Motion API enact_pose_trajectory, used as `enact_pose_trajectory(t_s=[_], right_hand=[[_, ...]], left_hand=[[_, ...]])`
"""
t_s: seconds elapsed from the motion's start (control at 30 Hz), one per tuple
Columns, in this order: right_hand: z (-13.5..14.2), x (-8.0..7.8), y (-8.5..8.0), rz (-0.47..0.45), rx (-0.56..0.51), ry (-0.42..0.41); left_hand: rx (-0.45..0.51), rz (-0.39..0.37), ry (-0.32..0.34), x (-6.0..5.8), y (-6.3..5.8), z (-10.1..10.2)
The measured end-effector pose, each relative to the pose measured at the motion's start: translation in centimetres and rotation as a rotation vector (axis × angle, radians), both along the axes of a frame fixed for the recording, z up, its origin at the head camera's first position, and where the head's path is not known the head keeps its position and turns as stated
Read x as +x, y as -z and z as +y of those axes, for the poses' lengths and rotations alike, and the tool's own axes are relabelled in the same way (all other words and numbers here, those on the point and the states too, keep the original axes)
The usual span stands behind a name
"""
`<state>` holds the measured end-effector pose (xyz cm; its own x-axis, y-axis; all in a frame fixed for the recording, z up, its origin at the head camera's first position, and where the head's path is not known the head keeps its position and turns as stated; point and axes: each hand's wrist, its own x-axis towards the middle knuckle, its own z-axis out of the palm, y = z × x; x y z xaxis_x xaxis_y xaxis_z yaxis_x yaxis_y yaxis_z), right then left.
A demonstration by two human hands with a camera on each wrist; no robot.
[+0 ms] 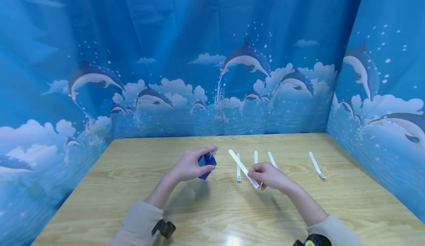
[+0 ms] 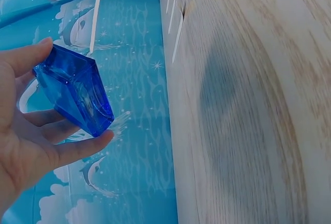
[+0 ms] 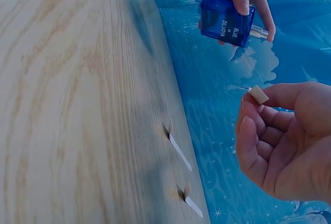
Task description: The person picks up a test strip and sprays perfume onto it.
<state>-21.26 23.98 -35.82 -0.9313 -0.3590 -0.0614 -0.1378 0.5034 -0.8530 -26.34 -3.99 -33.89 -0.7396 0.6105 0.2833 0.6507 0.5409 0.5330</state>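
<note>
A blue glass perfume bottle [image 1: 207, 163] is in my left hand [image 1: 190, 165], held above the table between thumb and fingers. The right wrist view shows white lettering on its side and a silver spray nozzle [image 3: 260, 32], with a fingertip at the nozzle's end. My right hand [image 1: 270, 176] pinches a white paper test strip [image 1: 239, 163] near its printed end; the long plain end slants up and left towards the bottle. Seen from the right wrist, the strip [image 3: 258, 95] appears nearly end-on, so most of its length is hidden there.
Several more white strips lie on the wooden table [image 1: 212, 209], including one [image 1: 238, 172] behind the held strip and one [image 1: 316, 165] apart on the right. A blue dolphin-print curtain [image 1: 186, 72] stands behind the table and along its right side.
</note>
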Motion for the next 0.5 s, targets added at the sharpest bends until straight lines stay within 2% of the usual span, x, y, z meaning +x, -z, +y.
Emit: enact_pose_trajectory(t_s=[0.5], right_hand=[[-0.7,0.4,-0.5,-0.004,-0.025,0.016]], left_hand=[[-0.014,0.087,0.036,0.0,0.4,1.1]])
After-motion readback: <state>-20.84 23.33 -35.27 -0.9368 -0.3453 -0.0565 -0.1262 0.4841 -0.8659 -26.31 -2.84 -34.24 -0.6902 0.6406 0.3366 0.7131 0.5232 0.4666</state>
